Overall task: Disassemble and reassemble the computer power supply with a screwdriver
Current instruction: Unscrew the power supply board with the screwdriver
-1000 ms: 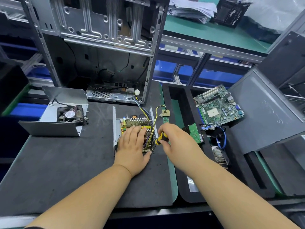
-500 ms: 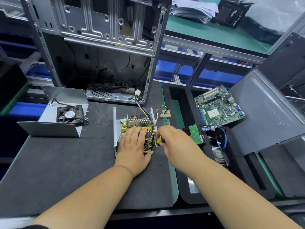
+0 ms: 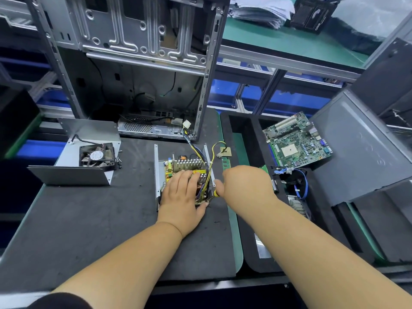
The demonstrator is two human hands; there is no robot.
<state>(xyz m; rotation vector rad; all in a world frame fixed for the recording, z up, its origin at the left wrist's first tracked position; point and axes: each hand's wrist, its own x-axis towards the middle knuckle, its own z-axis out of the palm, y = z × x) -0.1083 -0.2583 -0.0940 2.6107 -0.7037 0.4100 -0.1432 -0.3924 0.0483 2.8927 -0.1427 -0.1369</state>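
Apparently mid-screw at the near right corner of the opened power supply (image 3: 184,175) on the black mat (image 3: 89,219), the left hand (image 3: 180,197) presses flat on its board while the right hand (image 3: 245,186) grips the yellow-handled screwdriver (image 3: 214,193), needing steady downward turning next.

— Where do we have the power supply (image 3: 178,166)?

— In the middle of the tabletop (image 3: 89,219), in front of the computer case (image 3: 142,63), which stands at the back. Our left hand (image 3: 180,195) rests on top of it, and our right hand (image 3: 245,186) is just beside its right edge, around the screwdriver (image 3: 214,193).

— And the cover?

— The cover (image 3: 73,172) lies to our left, with the fan (image 3: 97,156) on it and the screws (image 3: 118,161) just right of the fan.

— To our right?

— The foam tray (image 3: 247,139), with the motherboard (image 3: 296,141) leaning in it toward the back. The side panel (image 3: 361,152) lies further right.
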